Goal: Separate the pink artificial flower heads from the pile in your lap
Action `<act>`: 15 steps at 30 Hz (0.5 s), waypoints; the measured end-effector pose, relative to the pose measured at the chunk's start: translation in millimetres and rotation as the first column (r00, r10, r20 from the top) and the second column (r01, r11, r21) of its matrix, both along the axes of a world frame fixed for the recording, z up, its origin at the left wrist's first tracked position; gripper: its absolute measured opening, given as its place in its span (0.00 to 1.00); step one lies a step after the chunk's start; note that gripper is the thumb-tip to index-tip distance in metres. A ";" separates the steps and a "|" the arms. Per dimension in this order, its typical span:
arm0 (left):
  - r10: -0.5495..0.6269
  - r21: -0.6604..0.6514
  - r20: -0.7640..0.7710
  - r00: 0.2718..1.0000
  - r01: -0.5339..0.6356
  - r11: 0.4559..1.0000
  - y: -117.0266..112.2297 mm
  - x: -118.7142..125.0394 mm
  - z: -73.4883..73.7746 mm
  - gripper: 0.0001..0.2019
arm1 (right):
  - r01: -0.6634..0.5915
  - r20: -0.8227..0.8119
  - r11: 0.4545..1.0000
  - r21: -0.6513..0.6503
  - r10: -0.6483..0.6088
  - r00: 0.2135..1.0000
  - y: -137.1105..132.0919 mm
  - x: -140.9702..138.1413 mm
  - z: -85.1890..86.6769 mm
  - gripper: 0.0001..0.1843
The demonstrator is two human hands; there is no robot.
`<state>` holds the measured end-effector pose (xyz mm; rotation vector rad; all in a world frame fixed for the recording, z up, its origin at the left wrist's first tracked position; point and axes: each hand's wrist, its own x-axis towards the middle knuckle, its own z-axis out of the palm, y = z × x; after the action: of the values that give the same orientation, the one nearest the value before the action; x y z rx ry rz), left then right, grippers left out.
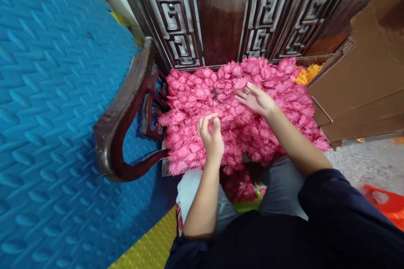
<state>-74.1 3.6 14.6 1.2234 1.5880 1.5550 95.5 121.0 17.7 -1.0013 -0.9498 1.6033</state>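
Observation:
A big heap of pink artificial flowers (195, 96) covers the seat of a dark carved wooden chair (126, 105). My left hand (211, 134) hovers over the near part of the heap, its fingers curled into a pinch; what they hold is too small to make out. My right hand (255, 98) lies flat on the heap farther back, fingers stretched out and apart. More pink flowers (243, 185) sit lower down between my knees.
A brown cardboard box (362, 75) stands to the right of the chair, with orange flowers (307, 73) behind its corner. Blue foam mat (53, 113) covers the floor at left, yellow mat (148, 248) below. An orange object (386, 201) lies at far right.

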 end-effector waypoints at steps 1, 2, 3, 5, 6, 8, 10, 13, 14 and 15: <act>-0.046 0.045 -0.002 0.999 0.046 0.998 -0.8 4.9 0.3 0.13 | -0.033 -0.057 0.998 -0.057 0.030 0.998 -14.5 2.9 2.4 0.14; -0.094 0.081 -0.014 0.996 0.094 0.992 -1.9 10.0 0.6 0.14 | -0.046 -0.112 0.994 -0.097 0.035 0.993 -29.3 4.6 3.5 0.15; -0.137 0.110 -0.037 0.990 0.140 0.984 -3.2 14.8 1.0 0.16 | -0.054 -0.165 0.991 -0.122 0.033 0.986 -43.9 5.3 3.4 0.16; -0.194 0.143 -0.127 0.973 0.212 0.967 -6.3 22.4 2.1 0.18 | -0.077 -0.252 0.983 -0.164 0.034 0.967 -70.3 5.1 0.3 0.18; -0.212 0.145 -0.189 0.959 0.240 0.960 -7.8 25.0 2.5 0.17 | -0.091 -0.278 0.979 -0.184 0.037 0.960 -81.1 4.8 -2.1 0.19; -0.223 0.119 -0.317 0.922 0.272 0.955 -10.1 27.9 2.5 0.14 | -0.111 -0.297 0.971 -0.211 0.044 0.954 -96.7 4.8 -6.9 0.20; -0.219 0.079 -0.389 0.895 0.269 0.960 -10.4 28.8 0.5 0.11 | -0.128 -0.289 0.967 -0.221 0.061 0.955 -104.4 5.7 -10.6 0.23; -0.270 0.038 -0.354 0.895 0.303 0.952 -7.1 28.4 -5.4 0.10 | -0.175 -0.285 0.963 -0.207 0.111 0.952 -106.5 8.7 -14.0 0.24; -0.303 0.034 -0.333 0.893 0.332 0.943 -5.3 27.8 -7.4 0.10 | -0.192 -0.291 0.961 -0.200 0.129 0.948 -106.1 9.9 -15.0 0.24; -0.331 0.036 -0.322 0.887 0.360 0.932 -3.6 27.2 -9.2 0.10 | -0.209 -0.300 0.958 -0.195 0.144 0.943 -105.6 10.9 -16.2 0.23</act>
<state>-46.9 0.0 5.3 1.7699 1.3884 1.2631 106.4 15.4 1.6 -0.8220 -0.6874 1.9805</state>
